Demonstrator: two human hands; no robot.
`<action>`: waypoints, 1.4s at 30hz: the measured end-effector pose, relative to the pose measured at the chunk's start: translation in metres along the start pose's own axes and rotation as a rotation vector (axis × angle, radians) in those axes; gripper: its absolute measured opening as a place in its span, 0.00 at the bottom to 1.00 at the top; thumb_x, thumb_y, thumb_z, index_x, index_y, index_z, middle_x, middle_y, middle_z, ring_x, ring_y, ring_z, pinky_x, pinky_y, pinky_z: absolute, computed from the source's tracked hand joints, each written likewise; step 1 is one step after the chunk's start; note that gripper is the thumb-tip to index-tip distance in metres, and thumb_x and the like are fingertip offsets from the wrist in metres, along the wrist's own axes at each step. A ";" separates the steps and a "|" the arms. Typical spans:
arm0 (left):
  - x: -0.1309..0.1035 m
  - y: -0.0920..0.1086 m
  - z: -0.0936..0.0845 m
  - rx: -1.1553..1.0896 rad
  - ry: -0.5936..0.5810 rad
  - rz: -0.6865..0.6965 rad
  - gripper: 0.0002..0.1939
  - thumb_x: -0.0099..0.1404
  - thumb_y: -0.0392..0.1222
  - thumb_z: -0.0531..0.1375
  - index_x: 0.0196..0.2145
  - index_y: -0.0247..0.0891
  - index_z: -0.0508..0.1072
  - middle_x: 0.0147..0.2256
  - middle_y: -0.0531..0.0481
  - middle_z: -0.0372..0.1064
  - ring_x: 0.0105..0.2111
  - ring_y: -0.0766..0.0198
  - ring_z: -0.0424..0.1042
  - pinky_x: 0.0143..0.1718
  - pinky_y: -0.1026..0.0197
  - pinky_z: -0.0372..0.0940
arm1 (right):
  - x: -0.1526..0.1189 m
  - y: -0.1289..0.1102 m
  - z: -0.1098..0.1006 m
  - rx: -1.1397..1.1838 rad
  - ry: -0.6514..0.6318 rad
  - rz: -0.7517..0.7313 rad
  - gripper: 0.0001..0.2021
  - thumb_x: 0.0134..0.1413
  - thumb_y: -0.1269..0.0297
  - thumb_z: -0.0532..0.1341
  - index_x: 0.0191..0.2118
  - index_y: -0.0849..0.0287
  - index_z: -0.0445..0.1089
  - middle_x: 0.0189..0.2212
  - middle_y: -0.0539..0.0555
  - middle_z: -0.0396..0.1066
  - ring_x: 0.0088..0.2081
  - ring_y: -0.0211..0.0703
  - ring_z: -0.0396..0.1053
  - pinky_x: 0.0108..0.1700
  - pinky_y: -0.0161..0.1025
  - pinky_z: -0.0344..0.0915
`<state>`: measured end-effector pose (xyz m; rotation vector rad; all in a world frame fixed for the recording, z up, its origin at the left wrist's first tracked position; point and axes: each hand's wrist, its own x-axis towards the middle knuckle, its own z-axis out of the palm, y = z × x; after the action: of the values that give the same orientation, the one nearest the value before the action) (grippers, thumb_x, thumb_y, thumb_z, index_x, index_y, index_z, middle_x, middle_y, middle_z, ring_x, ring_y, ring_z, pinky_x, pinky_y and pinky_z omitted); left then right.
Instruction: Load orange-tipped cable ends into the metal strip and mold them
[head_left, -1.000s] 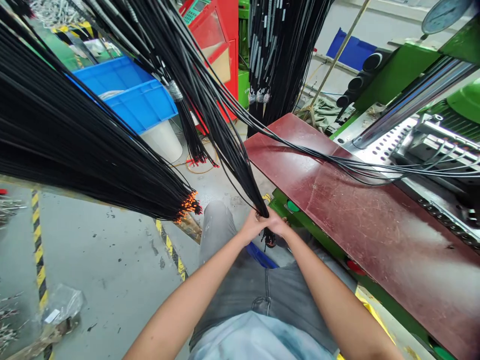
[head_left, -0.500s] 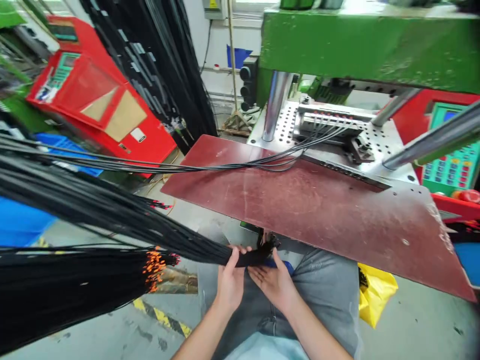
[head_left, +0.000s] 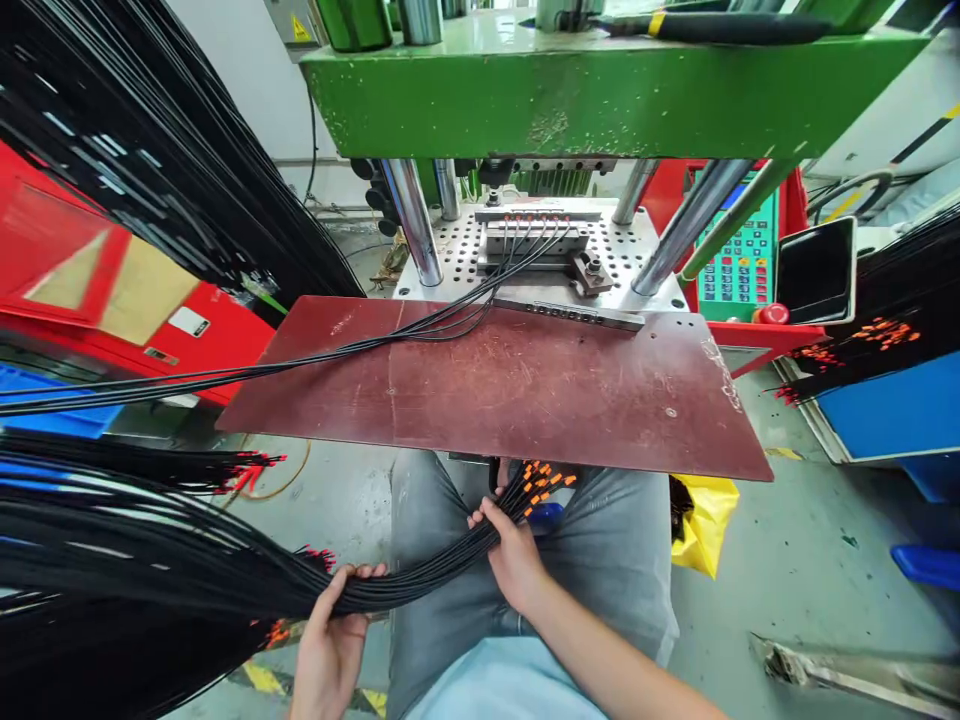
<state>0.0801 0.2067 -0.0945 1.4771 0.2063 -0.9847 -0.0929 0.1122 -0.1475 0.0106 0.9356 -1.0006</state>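
Note:
A thick bundle of black cables runs over my lap, its orange-tipped ends fanning out just under the plate's front edge. My left hand is closed around the bundle farther left, thumb on top. Near the orange tips, my right hand wraps round the same bundle. Above, a few separate black cables cross the reddish-brown plate and end in the metal mould of the press.
A green press beam spans the top on steel columns. Other black cable bundles hang at the left. At right are a keypad panel, a red button and a yellow bag.
The view has swung to the right. My left hand has slid left along the bundle. My right hand, open beneath the end before, now grips the bundle, and orange tips show.

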 end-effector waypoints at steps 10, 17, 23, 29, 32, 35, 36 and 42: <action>-0.036 0.049 -0.010 1.103 -0.504 0.074 0.21 0.50 0.58 0.69 0.19 0.38 0.70 0.16 0.54 0.61 0.16 0.65 0.59 0.18 0.65 0.54 | -0.016 -0.004 0.000 -0.114 -0.066 -0.069 0.20 0.37 0.57 0.72 0.37 0.50 0.66 0.30 0.44 0.72 0.37 0.45 0.72 0.47 0.44 0.66; -0.037 0.018 0.091 1.212 -0.712 0.633 0.37 0.37 0.45 0.76 0.48 0.46 0.77 0.51 0.40 0.72 0.53 0.38 0.67 0.57 0.49 0.54 | -0.014 -0.021 -0.002 -0.316 -0.133 -0.123 0.20 0.43 0.51 0.70 0.41 0.52 0.69 0.38 0.50 0.75 0.45 0.47 0.71 0.48 0.43 0.66; -0.008 -0.006 0.086 1.342 -0.754 0.557 0.16 0.52 0.50 0.69 0.40 0.47 0.79 0.34 0.43 0.77 0.38 0.43 0.75 0.44 0.53 0.60 | -0.029 -0.066 -0.020 -0.505 -0.233 -0.144 0.19 0.37 0.55 0.74 0.36 0.57 0.75 0.37 0.53 0.75 0.44 0.50 0.71 0.51 0.46 0.64; 0.000 0.001 0.079 1.637 -0.833 0.727 0.23 0.62 0.57 0.60 0.50 0.45 0.75 0.32 0.47 0.77 0.29 0.51 0.75 0.35 0.58 0.61 | -0.059 -0.102 -0.061 -0.514 0.010 -0.223 0.22 0.36 0.49 0.74 0.36 0.57 0.72 0.29 0.49 0.69 0.29 0.40 0.66 0.35 0.38 0.65; 0.001 0.003 0.075 1.765 -0.870 0.767 0.24 0.67 0.56 0.54 0.53 0.40 0.73 0.31 0.47 0.77 0.26 0.54 0.74 0.35 0.57 0.63 | -0.063 -0.108 -0.067 -0.479 0.088 -0.209 0.25 0.39 0.44 0.71 0.39 0.58 0.70 0.30 0.50 0.70 0.28 0.38 0.67 0.35 0.38 0.67; -0.001 0.005 0.073 1.835 -0.893 0.769 0.25 0.68 0.55 0.51 0.54 0.37 0.71 0.34 0.46 0.77 0.26 0.55 0.74 0.37 0.56 0.65 | -0.058 -0.110 -0.062 -0.453 0.110 -0.167 0.27 0.36 0.42 0.72 0.35 0.60 0.69 0.30 0.51 0.72 0.29 0.37 0.69 0.36 0.37 0.69; -0.002 0.005 0.073 1.842 -0.898 0.762 0.25 0.69 0.55 0.51 0.54 0.37 0.71 0.36 0.45 0.78 0.26 0.56 0.74 0.37 0.56 0.65 | -0.056 -0.110 -0.059 -0.444 0.112 -0.156 0.28 0.35 0.42 0.72 0.34 0.60 0.68 0.30 0.51 0.72 0.29 0.36 0.69 0.35 0.37 0.70; -0.008 0.009 0.080 1.861 -0.841 0.648 0.28 0.66 0.58 0.55 0.54 0.35 0.71 0.33 0.47 0.77 0.28 0.55 0.74 0.37 0.56 0.65 | -0.054 -0.111 -0.053 -0.419 0.115 -0.157 0.27 0.36 0.44 0.73 0.33 0.61 0.66 0.29 0.51 0.73 0.27 0.34 0.70 0.31 0.33 0.70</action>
<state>0.0458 0.1377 -0.0703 2.1439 -2.1730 -1.0671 -0.2183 0.1085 -0.1009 -0.3651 1.2530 -0.9378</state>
